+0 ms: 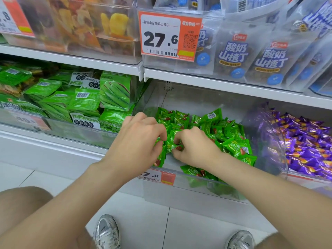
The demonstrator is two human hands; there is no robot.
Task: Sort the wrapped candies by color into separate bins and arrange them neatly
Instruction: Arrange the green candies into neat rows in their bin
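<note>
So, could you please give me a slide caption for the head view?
Left hand and right hand pinch green wrapped candies in a clear bin beside purple candies.

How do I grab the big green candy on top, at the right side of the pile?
Pinch the green candy across its two side edges, coming down from above. It lies face up on top of the others with nothing covering it, and the front wall of the clear bin blocks a reach from the front.

Floor: pale tiles [188, 229] with dark grout, at 6 o'clock.
Shelving: white shelf boards [224, 86], 9 to 3 o'clock.
Light: bright, even.
</note>
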